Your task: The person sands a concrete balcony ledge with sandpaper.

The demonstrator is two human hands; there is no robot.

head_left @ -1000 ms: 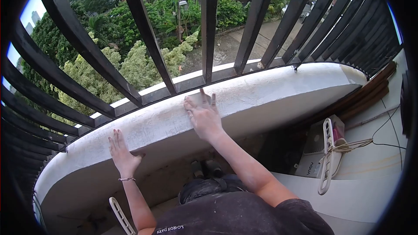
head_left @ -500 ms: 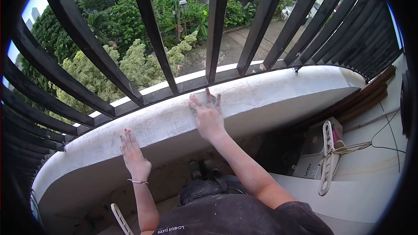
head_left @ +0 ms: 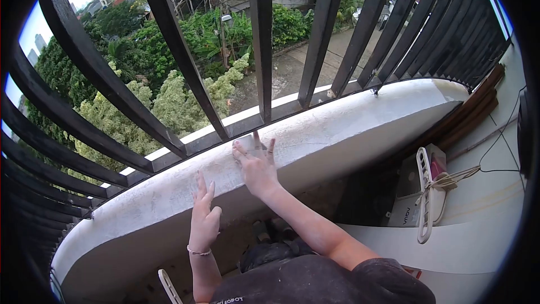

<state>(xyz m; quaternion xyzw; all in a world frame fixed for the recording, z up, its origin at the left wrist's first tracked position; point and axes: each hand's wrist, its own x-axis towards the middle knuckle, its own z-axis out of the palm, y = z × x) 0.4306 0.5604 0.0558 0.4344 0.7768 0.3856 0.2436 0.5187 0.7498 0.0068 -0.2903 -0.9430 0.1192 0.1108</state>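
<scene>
My right hand (head_left: 259, 170) presses down on the top of the white curved ledge (head_left: 315, 129), its fingers bent and spread. Under those fingers is a pale, flat sheet (head_left: 246, 142), mostly covered; its exact kind is hard to make out. My left hand (head_left: 205, 217), with a bracelet at the wrist, is near the ledge's inner edge to the left. Its fingers are extended and apart, with nothing in them. Whitish dust shows on my hands and forearms, and scuffed marks run along the ledge surface.
Black railing bars (head_left: 261, 45) rise along the ledge's outer side. At right, a box (head_left: 405, 191) stands behind a pale slotted bar (head_left: 423, 197) tied with cord. Brown pipes (head_left: 478, 110) lie against the wall. A second slotted bar (head_left: 169, 287) is at lower left.
My left hand has come to the right, closer to my right hand, and its fingers have parted. My right hand stays on the ledge with the sheet. The view has shifted slightly.
</scene>
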